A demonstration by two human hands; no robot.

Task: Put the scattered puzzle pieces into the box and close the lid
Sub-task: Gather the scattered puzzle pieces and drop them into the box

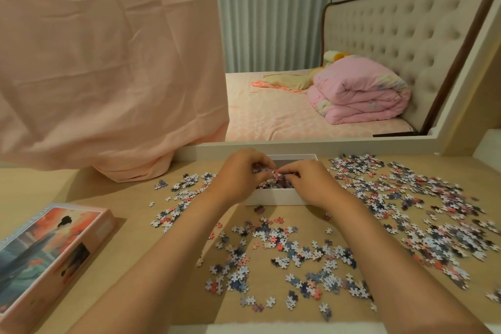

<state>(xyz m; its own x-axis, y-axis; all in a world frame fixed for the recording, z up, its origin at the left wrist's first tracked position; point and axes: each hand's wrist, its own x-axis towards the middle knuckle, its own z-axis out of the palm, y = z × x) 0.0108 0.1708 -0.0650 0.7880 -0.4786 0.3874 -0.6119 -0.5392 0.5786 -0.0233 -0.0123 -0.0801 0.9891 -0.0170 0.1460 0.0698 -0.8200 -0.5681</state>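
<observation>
Nearest the person, loose puzzle pieces [292, 260] lie thick across the surface [130, 238] from about 5 o'clock round to 2 o'clock of the open box, with a thinner drift [179, 198] at its 9 o'clock. The lid [46, 249], picture side up, rests well apart at about 8 o'clock.

Both hands meet over the white box [276, 198]. The left hand [238, 173] is curled, fingers bent inward around a small clutch of pieces; the right hand [311, 184] is likewise cupped, its fingertips pinching pieces at the box's middle. Neither is fully shut; how many pieces each holds is hidden.

To do this drop well, I would keep the hands low inside the box walls before letting go, so nothing bounces out. Afterwards, sweeping the far-right heap toward the box edge with a flat palm should beat picking singly.
</observation>
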